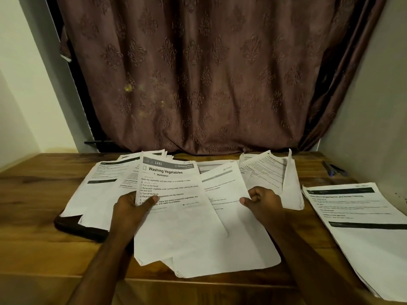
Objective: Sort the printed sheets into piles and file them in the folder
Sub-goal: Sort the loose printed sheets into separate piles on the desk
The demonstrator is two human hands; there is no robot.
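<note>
— Wooden table [33, 243] against a brown patterned curtain [198, 73], pale walls either side. What's on it?

— Printed sheets, loosely fanned. Left hand [130, 208] grips a bundle [176, 227] by its left edge, thumb curled over the front page; top sheet reads "Washing Vegetables", number 1492 in its dark header.

— Right hand?

— Right hand [264, 201] pinches a second sheet [222, 190], thumb on top, fingers curled beneath. That sheet is tilted and overlaps the bundle's right side. Both are held just above the near table edge.

— Other piles?

— Scattered pages [103, 186] at left, behind the left hand, lying partly over a dark flat item [81, 230], possibly the folder; cannot tell for certain. More pages [268, 172] at centre-right near the curtain, one of them [293, 183] folded and standing up at an angle. A separate pile [363, 227] lies at far right, well apart from the held sheets, black band across its top page.

— Anything else?

— Small dark-blue object [334, 169] at the back right corner; too blurred to identify.
</note>
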